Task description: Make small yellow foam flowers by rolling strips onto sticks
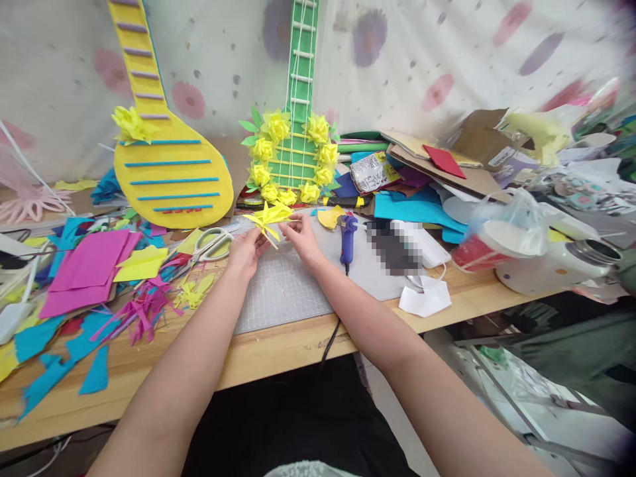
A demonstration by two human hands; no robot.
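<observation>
My left hand is closed on a yellow crepe-paper flower with a thin pale stick at its base. My right hand pinches the flower's petals from the other side. Both hands are above a grey cutting mat. A purple glue gun rests on the mat, right of my right hand. Behind the flower stands a green cardboard guitar shape, ringed with yellow paper flowers and strung with white strings. To its left leans a yellow instrument shape with one yellow flower on its edge.
Scissors lie left of my hands, beside magenta paper sheets and coloured scraps. At right are a blurred-out dark object, a white mask, a bagged red cup and a white container. Cardboard and paper are piled behind.
</observation>
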